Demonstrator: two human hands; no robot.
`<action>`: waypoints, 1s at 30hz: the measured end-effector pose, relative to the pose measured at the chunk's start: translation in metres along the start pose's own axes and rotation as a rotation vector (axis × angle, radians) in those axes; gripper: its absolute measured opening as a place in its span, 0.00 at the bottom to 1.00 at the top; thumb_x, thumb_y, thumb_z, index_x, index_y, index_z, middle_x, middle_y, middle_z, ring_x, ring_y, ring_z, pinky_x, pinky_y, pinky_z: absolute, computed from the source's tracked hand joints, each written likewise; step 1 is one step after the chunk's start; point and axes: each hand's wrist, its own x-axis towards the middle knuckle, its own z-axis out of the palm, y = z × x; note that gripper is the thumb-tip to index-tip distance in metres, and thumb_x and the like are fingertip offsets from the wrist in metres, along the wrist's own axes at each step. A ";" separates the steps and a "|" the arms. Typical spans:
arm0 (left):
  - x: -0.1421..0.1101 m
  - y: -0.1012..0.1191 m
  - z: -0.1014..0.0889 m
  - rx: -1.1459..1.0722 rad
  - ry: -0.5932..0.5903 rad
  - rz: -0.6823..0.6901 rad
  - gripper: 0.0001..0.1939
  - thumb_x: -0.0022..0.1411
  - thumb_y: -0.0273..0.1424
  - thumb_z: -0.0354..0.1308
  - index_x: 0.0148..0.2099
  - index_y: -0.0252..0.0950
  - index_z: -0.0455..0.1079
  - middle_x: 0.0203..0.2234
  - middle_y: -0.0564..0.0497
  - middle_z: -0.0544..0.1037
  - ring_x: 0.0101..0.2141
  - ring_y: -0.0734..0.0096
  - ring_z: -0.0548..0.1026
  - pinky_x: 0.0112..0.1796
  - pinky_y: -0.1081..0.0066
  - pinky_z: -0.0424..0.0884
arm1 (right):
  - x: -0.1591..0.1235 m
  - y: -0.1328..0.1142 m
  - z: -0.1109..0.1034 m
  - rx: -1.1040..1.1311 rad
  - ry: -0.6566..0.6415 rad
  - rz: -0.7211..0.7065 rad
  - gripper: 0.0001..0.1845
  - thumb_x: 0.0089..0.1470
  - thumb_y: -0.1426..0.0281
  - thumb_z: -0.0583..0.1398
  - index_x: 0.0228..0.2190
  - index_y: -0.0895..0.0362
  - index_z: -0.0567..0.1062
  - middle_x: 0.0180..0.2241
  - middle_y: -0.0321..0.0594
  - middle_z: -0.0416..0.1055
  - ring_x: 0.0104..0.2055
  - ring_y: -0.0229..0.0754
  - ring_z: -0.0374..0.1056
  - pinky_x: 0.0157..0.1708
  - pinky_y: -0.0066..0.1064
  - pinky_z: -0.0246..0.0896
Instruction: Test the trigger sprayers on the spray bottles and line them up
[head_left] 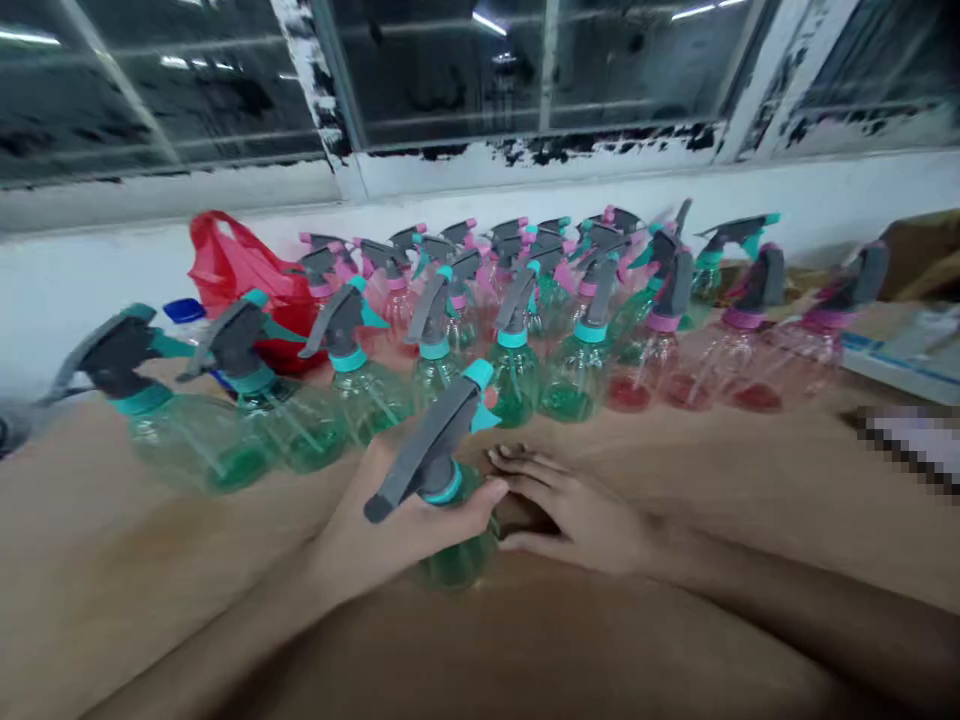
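Note:
In the head view my left hand (386, 530) is wrapped round a clear green spray bottle (456, 562) with a turquoise collar and a grey trigger head. The bottle stands close to me on the wooden table, its lower part showing below my thumb. Just to its right, my right hand (581, 510) is low over the table, thumb and fingers apart, holding nothing. Whether its fingertips touch the bottle or the tabletop is hard to tell. Behind my hands is a row of similar bottles, including a green spray bottle (514, 380) and a pink spray bottle (636, 372).
More spray bottles crowd the back of the table (675, 620) along the white wall. A red plastic bag (240, 265) and a blue-capped bottle (185, 312) are at the back left. A pixelated flat object (919, 440) lies at the right, near a brown box (919, 255).

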 end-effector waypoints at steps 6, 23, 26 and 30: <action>-0.009 -0.004 -0.003 -0.101 -0.178 -0.140 0.14 0.56 0.45 0.54 0.38 0.42 0.71 0.30 0.54 0.76 0.38 0.60 0.73 0.43 0.59 0.69 | 0.001 0.001 0.001 0.021 0.055 -0.031 0.36 0.54 0.50 0.52 0.56 0.60 0.60 0.60 0.46 0.56 0.63 0.45 0.48 0.61 0.43 0.44; -0.118 -0.056 -0.058 0.144 0.077 -0.066 0.28 0.54 0.45 0.57 0.56 0.48 0.60 0.49 0.51 0.73 0.51 0.50 0.68 0.52 0.50 0.63 | 0.049 -0.064 -0.041 -0.123 -0.091 0.010 0.25 0.56 0.54 0.53 0.50 0.54 0.68 0.49 0.44 0.70 0.50 0.50 0.66 0.49 0.44 0.60; -0.141 -0.080 -0.075 0.222 0.254 -0.134 0.31 0.50 0.49 0.59 0.56 0.46 0.61 0.48 0.49 0.74 0.51 0.45 0.67 0.51 0.47 0.63 | 0.082 -0.104 -0.041 -0.119 -0.001 -0.056 0.23 0.55 0.54 0.54 0.48 0.53 0.70 0.48 0.41 0.71 0.47 0.49 0.68 0.45 0.42 0.62; -0.162 -0.115 -0.095 0.187 0.398 -0.252 0.28 0.47 0.50 0.61 0.49 0.44 0.67 0.47 0.46 0.74 0.48 0.46 0.70 0.50 0.47 0.63 | 0.133 -0.151 -0.030 -0.055 0.153 -0.082 0.21 0.54 0.56 0.55 0.45 0.55 0.71 0.44 0.42 0.73 0.40 0.46 0.70 0.38 0.37 0.64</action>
